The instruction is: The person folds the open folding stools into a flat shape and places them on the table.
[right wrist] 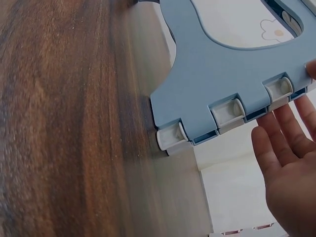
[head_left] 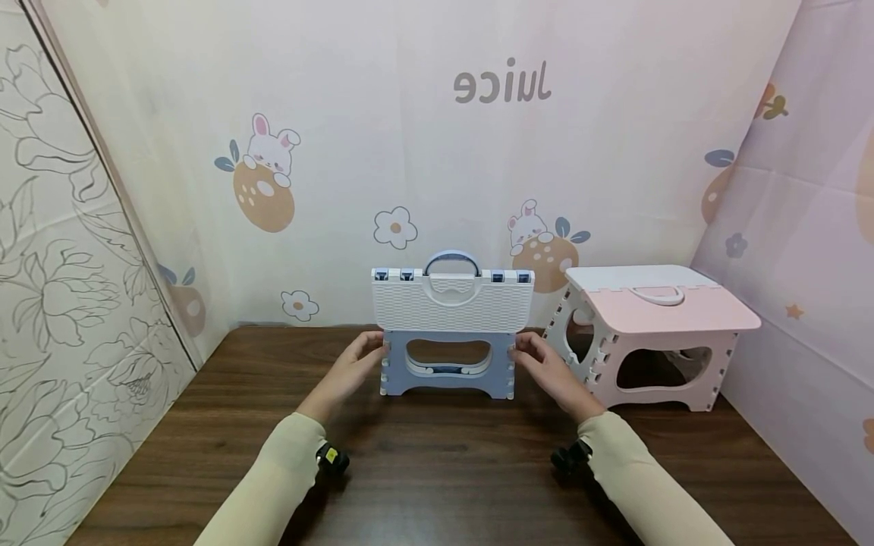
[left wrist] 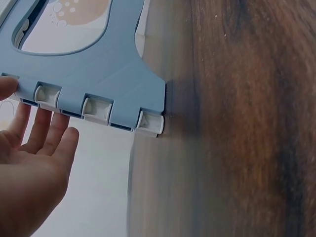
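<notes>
In the head view a blue and white folding step stool (head_left: 396,368) stands upright on the wooden table, partly folded. Its white textured top panel (head_left: 403,303) hangs down in front, with the handle loop (head_left: 453,256) sticking up at the top. My left hand (head_left: 351,371) grips the left side edge of the blue leg panel, thumb in front and fingers behind. On the opposite side edge my right hand (head_left: 553,371) holds it the same way. White hinge knuckles (left wrist: 97,109) line the edge in the left wrist view, and similar hinge knuckles (right wrist: 228,112) show in the right wrist view.
An unfolded pink and white folding stool (head_left: 672,326) stands at the right, close to my right hand. Behind the dark wooden table (head_left: 423,470) hangs a printed curtain (head_left: 341,152), and further printed cloth (head_left: 806,250) borders the right side.
</notes>
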Demonstrator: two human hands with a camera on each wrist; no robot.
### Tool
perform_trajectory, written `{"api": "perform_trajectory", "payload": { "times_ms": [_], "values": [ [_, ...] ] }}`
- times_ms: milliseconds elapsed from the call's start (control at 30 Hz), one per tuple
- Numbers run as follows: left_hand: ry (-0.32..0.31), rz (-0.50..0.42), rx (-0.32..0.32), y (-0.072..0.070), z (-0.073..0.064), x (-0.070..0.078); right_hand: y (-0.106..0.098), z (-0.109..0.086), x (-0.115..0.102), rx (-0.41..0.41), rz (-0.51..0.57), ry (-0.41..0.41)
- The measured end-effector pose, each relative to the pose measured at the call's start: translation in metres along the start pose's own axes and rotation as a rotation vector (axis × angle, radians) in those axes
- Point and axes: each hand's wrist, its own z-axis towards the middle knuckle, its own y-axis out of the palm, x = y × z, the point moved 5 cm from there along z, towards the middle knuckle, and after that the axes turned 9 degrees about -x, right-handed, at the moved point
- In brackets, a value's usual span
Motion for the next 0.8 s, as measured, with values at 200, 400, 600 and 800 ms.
{"api": "perform_trajectory", "payload": {
  "times_ms": [200, 400, 600, 800],
  "values": [
    [0.041, 0.027, -0.042, -0.0011, 0.0002, 0.0022, 0.0002, 0.0003, 0.0012, -0.003, 0.005, -0.015],
    [0.063, 0.036, -0.054, -0.0015, -0.0006, 0.0041, 0.0001, -0.0012, -0.0003, -0.010, -0.024, -0.046],
    [0.043, 0.029, -0.049, -0.0016, 0.0001, 0.0015, 0.0011, -0.0045, -0.0027, -0.022, -0.001, -0.090],
    [0.045, 0.047, -0.069, -0.0020, 0.0014, 0.0011, 0.0015, -0.0044, -0.0048, -0.017, 0.003, -0.130]
  ]
}}
